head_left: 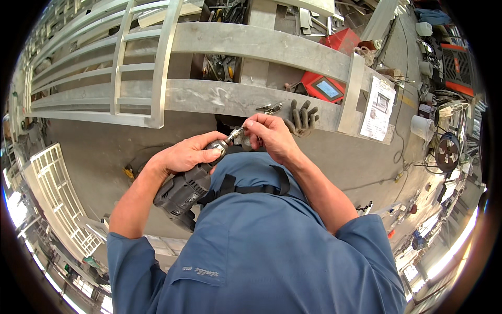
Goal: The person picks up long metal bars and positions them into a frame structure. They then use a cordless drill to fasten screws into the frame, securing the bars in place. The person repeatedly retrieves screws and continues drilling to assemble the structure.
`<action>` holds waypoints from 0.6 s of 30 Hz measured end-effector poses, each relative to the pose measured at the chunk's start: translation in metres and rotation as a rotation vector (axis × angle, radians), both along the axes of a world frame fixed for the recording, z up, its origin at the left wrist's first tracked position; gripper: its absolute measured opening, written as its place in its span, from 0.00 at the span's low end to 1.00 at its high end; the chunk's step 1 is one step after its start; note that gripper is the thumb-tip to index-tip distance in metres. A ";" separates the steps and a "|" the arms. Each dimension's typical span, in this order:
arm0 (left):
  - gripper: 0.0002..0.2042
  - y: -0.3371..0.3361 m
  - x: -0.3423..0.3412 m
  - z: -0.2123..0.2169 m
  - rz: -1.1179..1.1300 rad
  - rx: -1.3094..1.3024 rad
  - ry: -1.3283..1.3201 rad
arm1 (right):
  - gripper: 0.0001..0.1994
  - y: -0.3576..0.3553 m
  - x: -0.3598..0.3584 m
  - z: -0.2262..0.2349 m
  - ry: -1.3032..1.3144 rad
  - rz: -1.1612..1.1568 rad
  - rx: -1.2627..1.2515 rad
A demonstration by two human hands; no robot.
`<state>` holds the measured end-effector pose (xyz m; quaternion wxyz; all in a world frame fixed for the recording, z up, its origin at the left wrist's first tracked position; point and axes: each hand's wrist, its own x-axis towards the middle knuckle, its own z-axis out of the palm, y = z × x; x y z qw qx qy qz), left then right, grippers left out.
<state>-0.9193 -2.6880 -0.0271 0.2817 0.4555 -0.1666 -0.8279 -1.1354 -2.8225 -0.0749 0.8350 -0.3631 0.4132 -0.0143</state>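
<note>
A dark grey power drill (183, 192) lies across the left side of my lap, its chuck pointing up and to the right. My left hand (183, 154) is wrapped round the front of the drill, thumb and fingers just behind the metal chuck (234, 135). At the chuck's tip my right hand (267, 135) is closed in a pinch. Whatever sits between those fingertips is too small and hidden to name. Several small metal bits (270, 108) lie on the beam just beyond my right hand. Beside them a grey work glove (302, 118) hangs over the beam's edge.
Two long metal beams (251, 97) cross in front of me, bearing a welded railing frame (159, 68) at left. A red device with a screen (327, 88) and a printed drawing sheet (377, 107) are at right. Tools fill a bin (219, 68) between the beams. Cables (400, 152) trail on the floor.
</note>
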 end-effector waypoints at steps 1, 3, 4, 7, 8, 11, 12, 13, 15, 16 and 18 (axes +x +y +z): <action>0.26 0.000 -0.001 0.001 0.003 0.030 0.000 | 0.10 0.001 0.001 -0.001 0.011 0.035 -0.028; 0.25 0.002 -0.002 -0.004 -0.008 0.004 -0.002 | 0.11 0.003 0.002 0.000 0.054 0.098 -0.095; 0.25 0.002 -0.002 -0.005 -0.010 -0.007 -0.004 | 0.11 0.002 0.004 0.001 0.075 0.133 -0.127; 0.25 0.000 0.000 -0.005 -0.034 -0.021 -0.016 | 0.11 -0.002 0.006 0.008 0.118 0.203 -0.196; 0.25 0.000 0.000 -0.005 -0.040 -0.015 -0.025 | 0.11 -0.002 0.007 0.008 0.117 0.203 -0.196; 0.24 0.001 0.001 -0.006 -0.046 -0.001 -0.032 | 0.11 -0.002 0.008 0.006 0.106 0.196 -0.196; 0.24 0.001 0.001 -0.007 -0.036 0.004 -0.023 | 0.11 -0.001 0.008 0.002 0.097 0.191 -0.195; 0.24 0.001 0.001 -0.008 -0.027 0.008 -0.015 | 0.11 0.001 0.007 -0.001 0.089 0.185 -0.194; 0.25 0.002 0.000 -0.010 -0.021 0.007 -0.008 | 0.11 0.004 0.007 -0.004 0.101 0.176 -0.224; 0.25 0.002 0.000 -0.011 -0.016 0.008 -0.005 | 0.11 0.004 0.007 -0.004 0.106 0.174 -0.239; 0.24 0.000 0.001 -0.010 -0.030 -0.005 -0.003 | 0.11 0.004 0.008 -0.002 0.161 0.220 -0.318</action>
